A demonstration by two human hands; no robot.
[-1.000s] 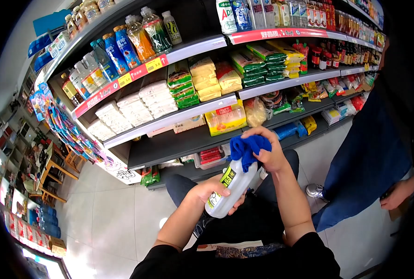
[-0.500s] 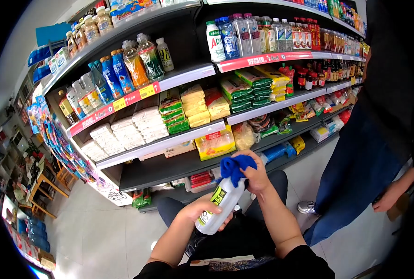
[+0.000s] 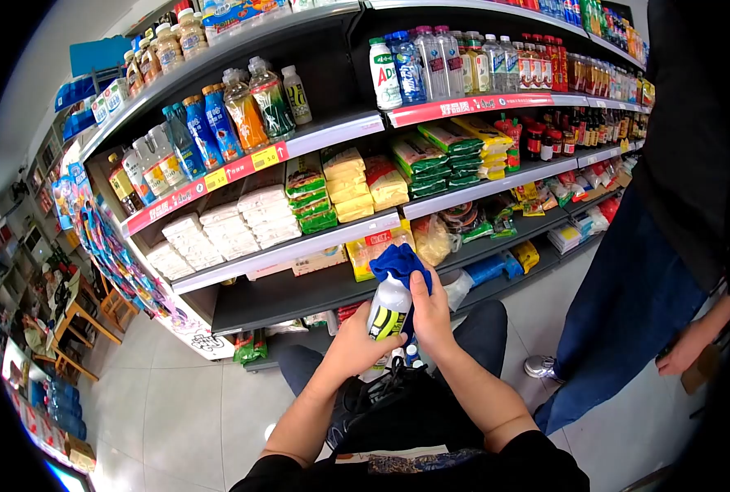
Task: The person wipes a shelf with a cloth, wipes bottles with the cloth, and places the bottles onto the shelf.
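A white bottle point(image 3: 391, 302) with a yellow-green and black label is held upright, tilted slightly, in front of the shelves. My left hand point(image 3: 360, 339) is wrapped round its lower part, thumb across the label. A blue cloth point(image 3: 397, 262) covers the bottle's top and hangs down its right side. My right hand point(image 3: 432, 313) presses the cloth against the bottle, its fingers mostly hidden behind. Below my hands, a few bottle caps point(image 3: 412, 353) show between my knees.
Shelves hold drink bottles point(image 3: 246, 102), white packets point(image 3: 270, 215) and bagged goods point(image 3: 430, 160). The lower shelf point(image 3: 283, 299) is close ahead of my knees. A person in jeans point(image 3: 619, 303) stands at my right. A table point(image 3: 74, 307) stands far left.
The bottle has turned more upright and moved up and slightly left. My left hand has risen with it, and my right hand has slid from the top down the side with the cloth.
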